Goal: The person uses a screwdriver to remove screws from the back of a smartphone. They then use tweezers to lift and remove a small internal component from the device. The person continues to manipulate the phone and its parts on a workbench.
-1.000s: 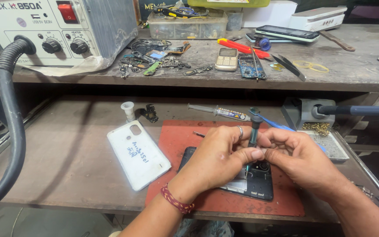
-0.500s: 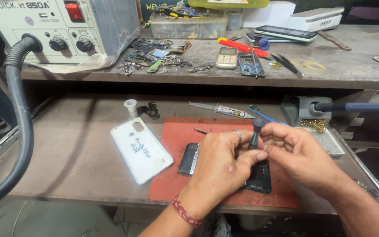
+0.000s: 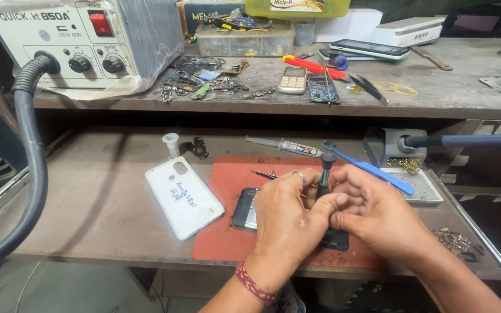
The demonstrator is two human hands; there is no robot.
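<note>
Screwdriver (image 3: 323,174) between both hands, upright

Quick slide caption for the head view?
Both hands steady a screwdriver upright over a phone on a red mat.

Both hands cover most of the phone (image 3: 244,208); only its left end and a lower corner show. The screwdriver (image 3: 325,174) tip is hidden between the left hand (image 3: 288,223) and right hand (image 3: 378,214). The hose (image 3: 30,174) runs off the left edge. Small parts on the shelf (image 3: 459,58) are too tiny to identify.
</note>
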